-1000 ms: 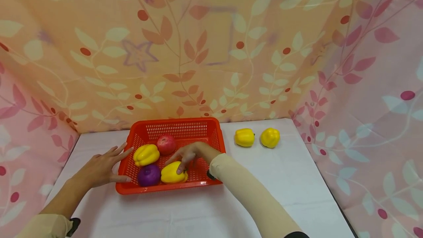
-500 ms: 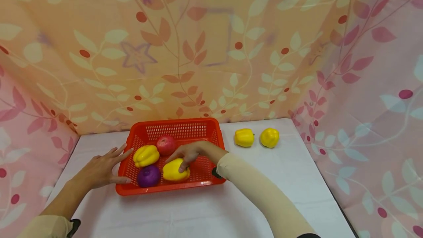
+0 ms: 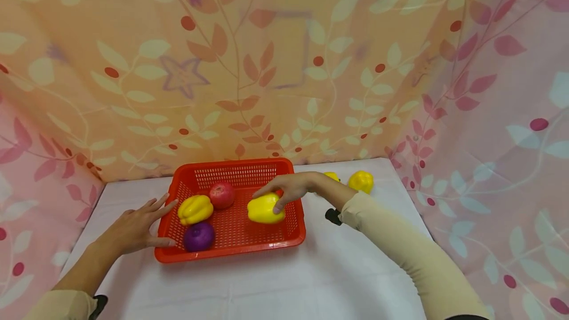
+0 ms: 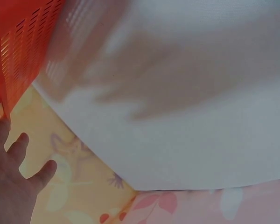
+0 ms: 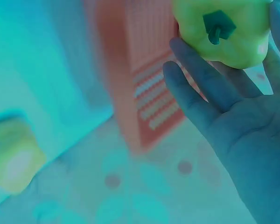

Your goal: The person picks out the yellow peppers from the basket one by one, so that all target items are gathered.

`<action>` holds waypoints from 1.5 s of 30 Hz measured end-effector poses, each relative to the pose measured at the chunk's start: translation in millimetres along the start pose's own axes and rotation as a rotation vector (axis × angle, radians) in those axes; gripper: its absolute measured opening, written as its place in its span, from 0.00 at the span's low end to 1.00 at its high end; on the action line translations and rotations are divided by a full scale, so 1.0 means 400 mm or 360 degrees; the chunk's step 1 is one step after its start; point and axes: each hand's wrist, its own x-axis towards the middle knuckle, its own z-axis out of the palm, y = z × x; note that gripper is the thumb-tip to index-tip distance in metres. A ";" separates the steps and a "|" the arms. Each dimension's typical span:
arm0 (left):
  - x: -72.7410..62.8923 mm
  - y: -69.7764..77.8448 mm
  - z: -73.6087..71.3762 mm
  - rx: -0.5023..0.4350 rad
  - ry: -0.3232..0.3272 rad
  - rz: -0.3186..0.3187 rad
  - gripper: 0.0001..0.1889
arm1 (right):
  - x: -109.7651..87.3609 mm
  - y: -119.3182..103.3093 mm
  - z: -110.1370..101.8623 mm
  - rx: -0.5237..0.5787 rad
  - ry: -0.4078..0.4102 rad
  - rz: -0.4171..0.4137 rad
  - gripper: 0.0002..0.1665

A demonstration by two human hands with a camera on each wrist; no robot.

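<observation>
My right hand (image 3: 290, 189) grips a yellow bell pepper (image 3: 265, 208) over the right part of the red plastic basket (image 3: 231, 251). In the right wrist view the pepper's green stem (image 5: 218, 30) faces the camera, with fingers wrapped along its side. My left hand (image 3: 135, 226) rests with spread fingers at the basket's left rim; the left wrist view has its fingertips beside the basket wall (image 4: 23, 51). Inside the basket's left half lie another yellow bell pepper (image 3: 195, 209), a purple round vegetable (image 3: 199, 236) and a pinkish-red round fruit (image 3: 222, 195).
A yellow bell pepper (image 3: 361, 181) sits on the white table (image 3: 266, 285) right of the basket. Beside it, another yellow pepper (image 3: 332, 176) is mostly hidden by my right arm. Patterned cloth (image 3: 249, 63) hangs behind the table and along both sides.
My right hand has lifted the yellow bell pepper from beside the purple vegetable and carried it rightward across the basket. The left hand has stayed at the rim.
</observation>
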 end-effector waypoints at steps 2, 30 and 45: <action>-0.001 -0.001 -0.001 0.0003 -0.0007 -0.0011 0.56 | -0.030 0.012 -0.014 -0.0001 0.0017 -0.0003 0.39; -0.012 -0.015 0.015 0.0022 -0.0002 -0.0016 0.56 | -0.364 0.280 -0.041 0.0194 0.0589 0.0542 0.43; 0.001 -0.007 0.010 0.0025 0.0025 0.0021 0.56 | -0.491 0.398 0.038 0.0469 0.0624 0.0640 0.44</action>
